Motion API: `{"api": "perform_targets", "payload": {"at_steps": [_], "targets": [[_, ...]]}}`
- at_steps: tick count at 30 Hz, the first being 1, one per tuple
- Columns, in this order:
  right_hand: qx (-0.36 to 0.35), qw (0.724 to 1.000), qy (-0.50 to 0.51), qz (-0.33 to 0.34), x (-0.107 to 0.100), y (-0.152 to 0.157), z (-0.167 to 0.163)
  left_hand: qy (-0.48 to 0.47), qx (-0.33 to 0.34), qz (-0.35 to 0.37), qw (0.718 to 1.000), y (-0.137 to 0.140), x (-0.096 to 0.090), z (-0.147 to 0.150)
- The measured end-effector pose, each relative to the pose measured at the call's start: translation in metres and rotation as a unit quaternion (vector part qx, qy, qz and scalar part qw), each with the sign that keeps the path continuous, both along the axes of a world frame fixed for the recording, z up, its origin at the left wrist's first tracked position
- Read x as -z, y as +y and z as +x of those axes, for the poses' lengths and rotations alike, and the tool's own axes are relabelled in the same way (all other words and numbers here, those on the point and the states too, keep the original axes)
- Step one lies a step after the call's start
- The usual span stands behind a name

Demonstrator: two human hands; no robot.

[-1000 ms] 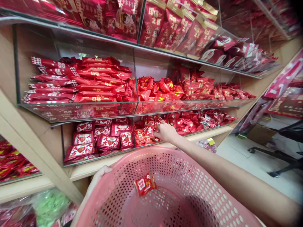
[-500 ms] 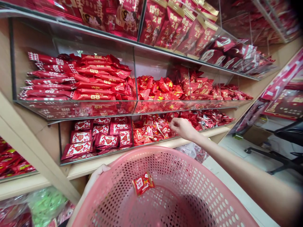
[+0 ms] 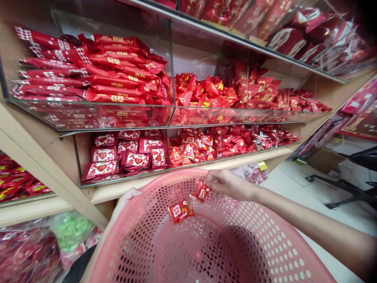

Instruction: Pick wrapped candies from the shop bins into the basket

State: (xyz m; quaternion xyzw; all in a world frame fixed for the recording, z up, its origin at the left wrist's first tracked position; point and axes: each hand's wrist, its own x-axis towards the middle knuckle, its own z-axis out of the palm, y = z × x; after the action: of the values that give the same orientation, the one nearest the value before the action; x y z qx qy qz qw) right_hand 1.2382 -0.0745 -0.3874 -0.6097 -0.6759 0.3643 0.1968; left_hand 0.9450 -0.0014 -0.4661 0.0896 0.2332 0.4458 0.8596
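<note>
Shelving [image 3: 38,157] stocked with red packs [image 3: 101,168], lower-left ones labelled 大吉; pink perforated basket [image 3: 200,253], left hand [image 3: 126,200] clamped on its rim, right hand [image 3: 225,184] pinching a small red packet [image 3: 202,192] just inside it, second packet [image 3: 180,211] lying in basket, white label too small to read.

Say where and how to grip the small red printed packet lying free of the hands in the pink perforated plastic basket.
I'd likely pinch the red packet mid-length across its long edges, from above and left through the open top of the pink basket. It's oblong, printed face up and uncovered; the right hand and a second red packet crowd its right side.
</note>
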Motion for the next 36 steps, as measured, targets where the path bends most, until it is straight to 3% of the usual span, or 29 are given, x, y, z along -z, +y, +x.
{"api": "perform_targets", "payload": {"at_steps": [2, 6, 12, 19, 25, 29, 33, 36], "targets": [[-0.062, 0.995, -0.078, 0.025, 0.014, -0.003, -0.005, 0.006, 0.001, -0.008, 1.0, 0.001, -0.002, -0.001], [-0.173, 0.959, -0.198, 0.105, 0.029, -0.008, -0.006, 0.017, -0.003, -0.02, 1.0, 0.002, -0.004, -0.002], [-0.253, 0.925, -0.272, 0.078, 0.044, -0.019, 0.006, 0.029, -0.003, -0.026, 0.999, 0.002, -0.005, -0.002], [-0.257, 0.891, -0.374, -0.003, 0.041, -0.028, 0.008, 0.041, 0.034, -0.026, 0.998, 0.001, -0.005, 0.002], [-0.185, 0.917, -0.351, -0.048, 0.043, -0.018, -0.009, 0.044, 0.059, -0.02, 0.997, 0.001, -0.006, 0.002], [-0.158, 0.904, -0.389, -0.076, 0.052, -0.012, -0.032, 0.046, 0.052, -0.018, 0.997, 0.0, -0.006, 0.001], [-0.166, 0.895, -0.405, -0.082, 0.061, -0.012, -0.04, 0.044, 0.037, -0.016, 0.998, 0.001, -0.005, -0.001], [-0.212, 0.893, -0.39, -0.079, 0.057, -0.012, -0.035, 0.041, 0.027, -0.017, 0.999, 0.003, -0.004, -0.002]]}}
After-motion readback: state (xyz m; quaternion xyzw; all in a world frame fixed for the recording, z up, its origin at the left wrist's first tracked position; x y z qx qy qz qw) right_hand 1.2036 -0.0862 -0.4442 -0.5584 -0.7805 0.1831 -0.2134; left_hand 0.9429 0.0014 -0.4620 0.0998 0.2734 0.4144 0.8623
